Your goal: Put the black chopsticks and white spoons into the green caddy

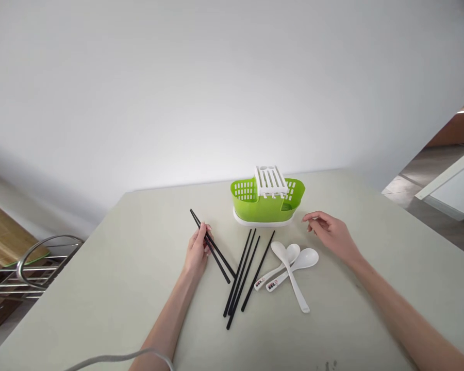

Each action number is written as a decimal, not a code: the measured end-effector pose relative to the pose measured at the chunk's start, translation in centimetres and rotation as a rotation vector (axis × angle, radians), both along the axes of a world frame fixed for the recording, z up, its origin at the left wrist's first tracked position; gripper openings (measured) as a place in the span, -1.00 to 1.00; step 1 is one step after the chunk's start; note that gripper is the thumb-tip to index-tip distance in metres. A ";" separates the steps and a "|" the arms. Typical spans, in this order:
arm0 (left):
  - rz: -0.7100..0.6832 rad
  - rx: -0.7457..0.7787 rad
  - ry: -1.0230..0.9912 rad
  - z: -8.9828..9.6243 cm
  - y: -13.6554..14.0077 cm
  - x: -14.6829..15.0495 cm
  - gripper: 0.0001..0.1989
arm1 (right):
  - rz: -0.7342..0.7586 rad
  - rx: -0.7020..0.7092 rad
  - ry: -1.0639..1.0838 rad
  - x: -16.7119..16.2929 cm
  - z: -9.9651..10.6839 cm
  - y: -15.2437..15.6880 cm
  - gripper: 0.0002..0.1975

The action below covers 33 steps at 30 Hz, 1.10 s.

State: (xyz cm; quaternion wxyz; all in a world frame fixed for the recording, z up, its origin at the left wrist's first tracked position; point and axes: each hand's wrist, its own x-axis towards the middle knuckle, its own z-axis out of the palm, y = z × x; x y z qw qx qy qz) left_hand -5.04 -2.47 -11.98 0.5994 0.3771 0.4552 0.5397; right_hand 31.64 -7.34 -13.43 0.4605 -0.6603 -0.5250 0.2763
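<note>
My left hand [199,245] is closed around a pair of black chopsticks [218,254], their upper ends sticking out past my fingers. Several more black chopsticks [246,273] lie side by side on the table, just right of that hand. Three white spoons [292,273] overlap one another to the right of them. Behind the cutlery stands a green cutlery basket [261,208] with a white slatted piece [271,180] across its middle and a white base. My right hand [328,230] rests beside the basket's right end, holding nothing, fingers loosely bent and apart.
All of this is on a pale table [112,273] that reaches back to a white wall [185,93]. A metal rack [42,268] stands off the left edge. A grey cable [119,356] crosses the near left, over my left forearm.
</note>
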 end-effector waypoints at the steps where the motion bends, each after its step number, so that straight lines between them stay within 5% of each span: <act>1: 0.002 -0.019 -0.065 0.1 0.0 0.0 -0.49 | -0.016 0.026 -0.009 -0.6 1.1 -0.9 -0.76; 3: -0.027 -0.055 -0.184 0.3 0.0 0.1 -0.47 | 0.027 0.048 -0.032 -2.6 3.1 -3.0 -0.76; 7: -0.169 -0.080 -0.286 0.3 -0.5 1.1 -0.45 | 0.341 -0.025 0.003 -8.4 5.5 -7.5 -0.72; 11: -0.301 -0.090 -0.241 0.1 -2.0 2.6 -0.47 | 0.507 -0.219 0.241 -14.2 5.2 -10.3 -0.44; 15: -0.418 -0.089 -0.132 0.0 -3.4 3.7 -0.47 | 0.571 -0.355 0.694 -17.3 4.1 -10.9 -0.31; 22: -0.412 0.045 0.107 -0.5 -4.5 5.1 -0.46 | 0.381 -0.464 0.970 -18.7 2.3 -12.2 -0.35; 33: -0.760 -0.042 0.106 0.2 -4.2 4.1 -0.43 | 0.358 -0.541 0.705 -15.7 0.6 -14.5 -0.27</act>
